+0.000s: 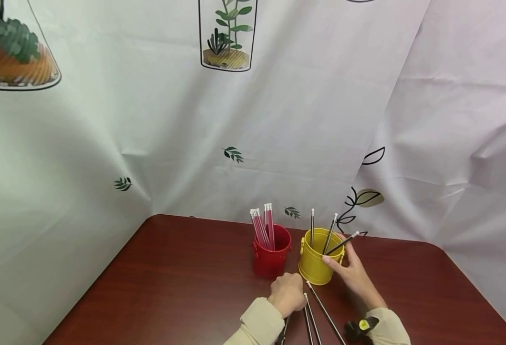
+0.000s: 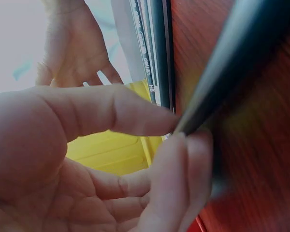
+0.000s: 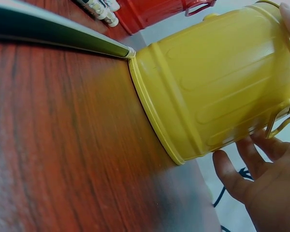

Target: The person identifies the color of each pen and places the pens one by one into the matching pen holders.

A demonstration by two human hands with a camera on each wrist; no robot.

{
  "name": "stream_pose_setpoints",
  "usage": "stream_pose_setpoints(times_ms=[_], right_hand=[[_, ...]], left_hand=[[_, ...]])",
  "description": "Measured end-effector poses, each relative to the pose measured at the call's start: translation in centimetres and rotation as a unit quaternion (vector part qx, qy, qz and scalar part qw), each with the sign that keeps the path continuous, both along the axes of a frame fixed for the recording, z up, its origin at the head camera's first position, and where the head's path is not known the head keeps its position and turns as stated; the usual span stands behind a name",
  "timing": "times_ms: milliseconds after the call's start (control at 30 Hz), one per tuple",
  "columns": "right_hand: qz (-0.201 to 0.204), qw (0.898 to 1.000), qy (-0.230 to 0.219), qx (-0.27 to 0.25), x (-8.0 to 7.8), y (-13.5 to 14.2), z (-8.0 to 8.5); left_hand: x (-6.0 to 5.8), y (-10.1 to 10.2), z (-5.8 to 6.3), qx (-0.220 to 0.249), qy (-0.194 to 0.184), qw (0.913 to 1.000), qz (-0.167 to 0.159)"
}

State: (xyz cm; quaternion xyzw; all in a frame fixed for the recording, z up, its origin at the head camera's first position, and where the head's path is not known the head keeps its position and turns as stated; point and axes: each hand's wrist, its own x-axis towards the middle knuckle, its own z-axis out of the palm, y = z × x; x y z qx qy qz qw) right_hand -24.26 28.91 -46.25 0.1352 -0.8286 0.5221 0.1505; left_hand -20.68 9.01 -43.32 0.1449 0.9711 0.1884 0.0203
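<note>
My left hand [image 1: 287, 293] pinches a dark pencil [image 2: 227, 63] between thumb and fingers, in front of the two small buckets. At the right side of the yellow bucket [image 1: 314, 268], my right hand [image 1: 357, 280] holds it, thumb near the front rim and fingers round the far side. Inside that bucket stand 3 dark pencils with white ends [image 1: 330, 235], one leaning far right. Several more dark pencils [image 1: 327, 314] lie on the table in front of it, their far ends close to its base.
A red bucket [image 1: 270, 264] holding several pink pencils [image 1: 261, 227] stands just left of the yellow one. Everything rests on a dark red-brown wooden table [image 1: 170, 287]. A white cloth with plant prints [image 1: 170, 120] hangs behind the table.
</note>
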Motion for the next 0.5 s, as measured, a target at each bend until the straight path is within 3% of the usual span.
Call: stream_pose_setpoints(times_ms=[233, 500], right_hand=[[-0.001, 1.000, -0.012, -0.021, 0.0, -0.2, 0.1], [-0.001, 0.999, -0.009, -0.031, 0.0, -0.1, 0.0]], left_hand=[[-0.3, -0.1, 0.0, 0.021, 0.025, 0.9994, -0.009], [-0.3, -0.5, 1.0, 0.096, 0.066, 0.9930, -0.019]])
